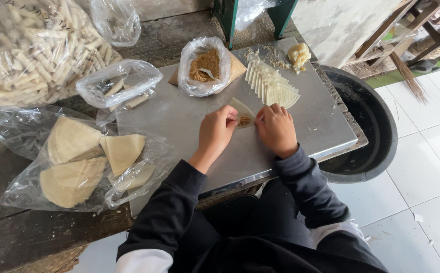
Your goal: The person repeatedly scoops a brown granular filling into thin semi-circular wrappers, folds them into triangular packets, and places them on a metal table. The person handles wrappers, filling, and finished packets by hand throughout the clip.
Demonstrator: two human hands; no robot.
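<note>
Nearby, filling bag (205,65) and stacked wrappers (273,86) flank the folded wrapper (242,112).

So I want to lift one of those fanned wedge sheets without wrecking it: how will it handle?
The fanned sheets look thin and pale, so one is probably light and floppy. The wrapper between the left hand and right hand curls round its filling, so it likely bends easily and may tear.

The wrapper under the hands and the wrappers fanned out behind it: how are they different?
The wrapper under the left hand and right hand lies alone, carries brown filling and is partly folded. The fanned wrappers overlap in a row, flat, bare and untouched. Both are pale, thin, wedge-shaped pieces lying on the metal board.
</note>
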